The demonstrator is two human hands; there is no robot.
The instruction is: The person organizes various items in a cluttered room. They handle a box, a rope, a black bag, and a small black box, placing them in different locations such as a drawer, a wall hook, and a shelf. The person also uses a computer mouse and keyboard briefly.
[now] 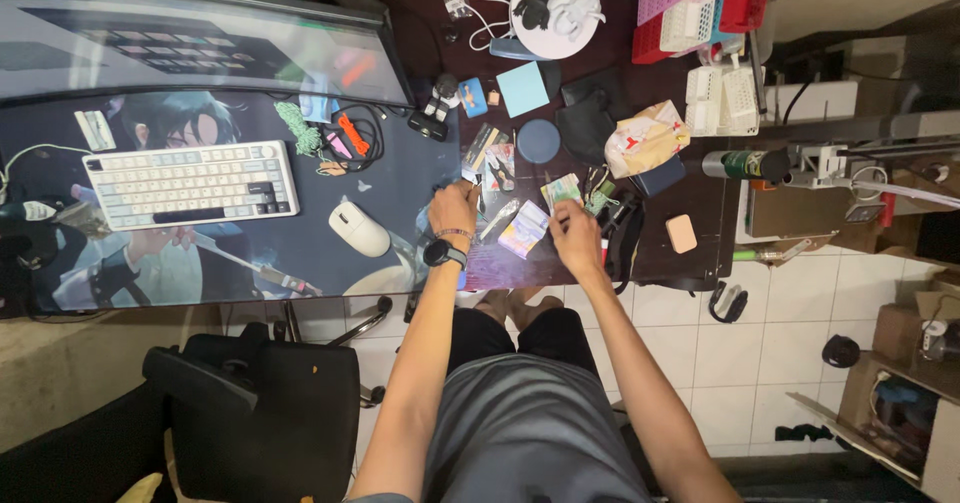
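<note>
Hands meet over the dark desk [690,198] edge, with a scatter of small cards and papers between them. The left hand [455,208], wearing a wristwatch [444,254], rests with fingers curled down at the boundary where the printed desk mat [230,253] ends; whether it pinches anything I cannot tell, since the fingertips are hidden under the knuckles. The right hand [576,233] lies at about three o'clock from the left, fingers bent toward a pale rectangular card [526,229] that sits between the two hands and seems to touch the right fingertips; a true grip on it is not clear from this height. That card's long axis runs roughly from seven o'clock to one o'clock, tilted across the desk edge, and it lies at nine o'clock from the right hand, nearer to it than to the left. A greenish folded paper [561,191] sits at twelve o'clock from the right hand, just beside it. The white mouse [358,229] lies at nine o'clock from the left hand, apart from it, and the white keyboard [190,184] further along the same line. A blue round disc [538,141] sits beyond the papers at twelve o'clock.
</note>
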